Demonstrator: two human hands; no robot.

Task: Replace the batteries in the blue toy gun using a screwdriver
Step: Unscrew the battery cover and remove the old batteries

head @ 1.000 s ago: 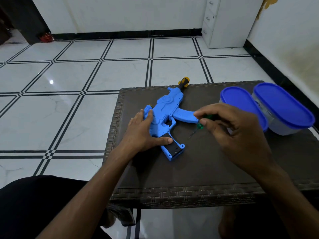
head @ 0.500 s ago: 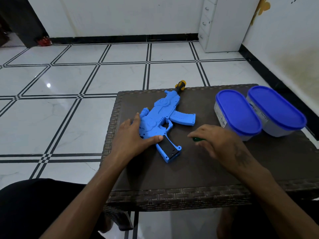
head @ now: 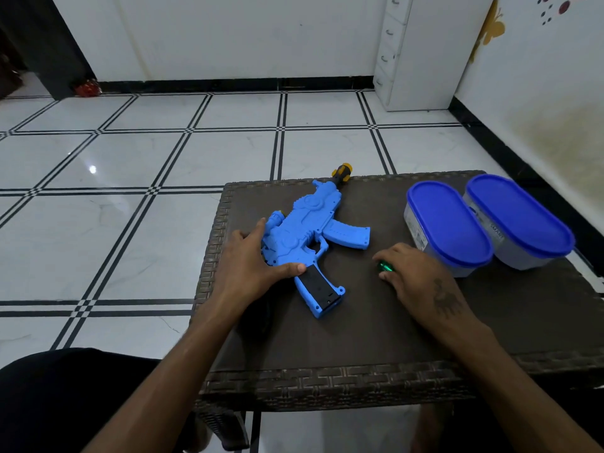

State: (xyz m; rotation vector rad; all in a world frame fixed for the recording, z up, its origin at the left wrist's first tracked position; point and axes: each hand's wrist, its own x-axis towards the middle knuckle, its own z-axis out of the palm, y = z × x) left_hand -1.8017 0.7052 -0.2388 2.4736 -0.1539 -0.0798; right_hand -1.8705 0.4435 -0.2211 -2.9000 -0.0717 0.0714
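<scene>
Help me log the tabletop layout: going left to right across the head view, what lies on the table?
Person's left hand → blue plastic toy gun → right hand over the green-handled screwdriver → nearer blue-lidded oval plastic container → farther blue-lidded oval plastic container, all on the dark woven table.

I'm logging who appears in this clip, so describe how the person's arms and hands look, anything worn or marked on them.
Both forearms are bare, with no sleeves in view. No watch, ring, bracelet or glove shows on either. The right hand carries a dark tattoo-like marking on its back, near the wrist. The left hand shows no markings.
</scene>
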